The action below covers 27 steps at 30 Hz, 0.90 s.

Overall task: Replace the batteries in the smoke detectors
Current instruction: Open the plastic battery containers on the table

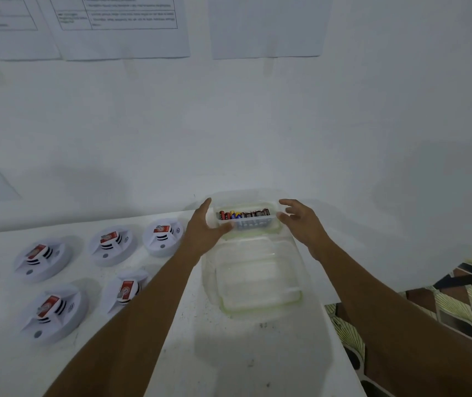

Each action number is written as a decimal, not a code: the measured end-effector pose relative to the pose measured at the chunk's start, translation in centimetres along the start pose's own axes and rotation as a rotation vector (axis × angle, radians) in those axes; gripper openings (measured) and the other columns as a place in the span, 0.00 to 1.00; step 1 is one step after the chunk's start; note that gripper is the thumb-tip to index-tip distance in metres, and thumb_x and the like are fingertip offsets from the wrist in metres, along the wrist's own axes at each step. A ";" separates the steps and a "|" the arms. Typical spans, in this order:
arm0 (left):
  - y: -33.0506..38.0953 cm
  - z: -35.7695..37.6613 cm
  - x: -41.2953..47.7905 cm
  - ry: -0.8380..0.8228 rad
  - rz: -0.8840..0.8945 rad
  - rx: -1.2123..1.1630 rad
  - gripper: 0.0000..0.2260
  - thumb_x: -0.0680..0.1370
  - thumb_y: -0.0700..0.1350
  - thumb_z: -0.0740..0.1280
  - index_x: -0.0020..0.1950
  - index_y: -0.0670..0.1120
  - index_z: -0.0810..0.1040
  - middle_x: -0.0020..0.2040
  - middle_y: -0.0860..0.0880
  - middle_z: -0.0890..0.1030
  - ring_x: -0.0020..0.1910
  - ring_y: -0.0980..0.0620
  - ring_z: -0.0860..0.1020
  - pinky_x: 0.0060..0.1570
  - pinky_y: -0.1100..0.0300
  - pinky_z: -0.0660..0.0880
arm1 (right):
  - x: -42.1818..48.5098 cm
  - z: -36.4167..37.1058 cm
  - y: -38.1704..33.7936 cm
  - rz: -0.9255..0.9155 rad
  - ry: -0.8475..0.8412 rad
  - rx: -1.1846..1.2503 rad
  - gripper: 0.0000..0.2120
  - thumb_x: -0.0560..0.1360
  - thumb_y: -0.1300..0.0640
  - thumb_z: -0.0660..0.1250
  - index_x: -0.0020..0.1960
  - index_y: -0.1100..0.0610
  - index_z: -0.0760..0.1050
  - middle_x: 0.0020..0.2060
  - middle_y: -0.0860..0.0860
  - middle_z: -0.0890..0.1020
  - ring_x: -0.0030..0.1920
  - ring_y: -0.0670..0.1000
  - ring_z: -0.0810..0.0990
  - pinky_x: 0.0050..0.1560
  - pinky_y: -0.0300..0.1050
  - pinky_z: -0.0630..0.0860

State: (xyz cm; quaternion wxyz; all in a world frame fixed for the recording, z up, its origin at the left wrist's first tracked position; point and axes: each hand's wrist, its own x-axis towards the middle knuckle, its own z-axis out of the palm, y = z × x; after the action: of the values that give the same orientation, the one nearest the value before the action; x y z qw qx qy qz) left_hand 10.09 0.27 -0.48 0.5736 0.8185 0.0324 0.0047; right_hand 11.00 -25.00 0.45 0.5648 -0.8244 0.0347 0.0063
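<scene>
So, early stage by my read: none of the five smoke detectors [42,260] is being worked on. They lie on the left half of the white table [229,353], three in the far row and two nearer. Each shows a red block [108,236] in its middle, likely a battery; old or new, cannot tell. No detector looks closed up or set aside, so I'd call all five swaps left to do.

I have both hands out at the battery tray [253,224], a small white tray holding a row of loose batteries [243,214] in mixed colours. It sits at the far end of the clear plastic box [257,285]; inside that box or on something behind it, cannot tell. The left hand [206,229] is spread, fingers straight, thumb at the tray's near left corner. The right hand [300,222] is loosely spread, fingertips just beside the tray's right end. Neither pinches anything; actual contact with the tray, cannot tell.

Around: paper sheets [120,24] on the wall behind, patterned floor [458,296] past the table's right edge. In the way: the clear plastic box lies between me and the tray, and my left forearm crosses the nearer right detector, hiding part of it.
</scene>
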 end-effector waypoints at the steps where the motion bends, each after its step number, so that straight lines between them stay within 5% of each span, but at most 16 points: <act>1: 0.1 0.1 -0.6 0.026 0.022 -0.004 0.39 0.71 0.54 0.75 0.77 0.52 0.60 0.76 0.51 0.63 0.75 0.51 0.61 0.73 0.46 0.63 | -0.6 -0.1 0.0 -0.020 0.025 0.001 0.16 0.76 0.47 0.70 0.63 0.42 0.76 0.58 0.47 0.77 0.61 0.50 0.76 0.57 0.44 0.72; 9: -1.1 0.8 -8.4 0.044 0.243 0.006 0.21 0.74 0.52 0.72 0.66 0.59 0.71 0.64 0.58 0.71 0.65 0.61 0.69 0.63 0.59 0.69 | -7.7 -1.2 0.4 -0.140 0.021 0.039 0.08 0.75 0.51 0.72 0.54 0.42 0.81 0.59 0.40 0.79 0.61 0.41 0.75 0.55 0.40 0.72; 20: -3.0 0.8 -14.7 -0.037 0.167 -0.063 0.26 0.74 0.57 0.68 0.71 0.61 0.66 0.69 0.63 0.70 0.63 0.74 0.67 0.59 0.71 0.67 | -14.4 -0.2 3.8 -0.127 0.013 0.116 0.14 0.77 0.53 0.69 0.61 0.42 0.77 0.61 0.37 0.78 0.66 0.39 0.72 0.63 0.41 0.72; 24: -2.6 0.9 -14.0 -0.056 0.135 -0.081 0.31 0.75 0.56 0.66 0.76 0.54 0.62 0.73 0.59 0.66 0.69 0.66 0.65 0.59 0.76 0.64 | -14.0 0.0 3.4 -0.133 -0.002 0.119 0.15 0.78 0.49 0.67 0.64 0.42 0.76 0.63 0.40 0.77 0.65 0.37 0.72 0.58 0.29 0.68; 27: -2.1 1.0 -12.7 -0.069 0.138 -0.057 0.29 0.78 0.53 0.65 0.77 0.52 0.60 0.74 0.58 0.65 0.71 0.64 0.62 0.57 0.82 0.61 | -12.8 0.0 3.0 -0.133 -0.008 0.117 0.16 0.77 0.46 0.67 0.65 0.41 0.75 0.64 0.42 0.77 0.66 0.39 0.73 0.59 0.31 0.67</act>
State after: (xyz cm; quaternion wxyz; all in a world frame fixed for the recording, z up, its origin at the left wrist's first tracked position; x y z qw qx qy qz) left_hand -2.64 -0.71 -2.37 0.5959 0.8017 -0.0441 0.0169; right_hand -1.91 -25.40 -1.70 0.6115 -0.7904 -0.0220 -0.0297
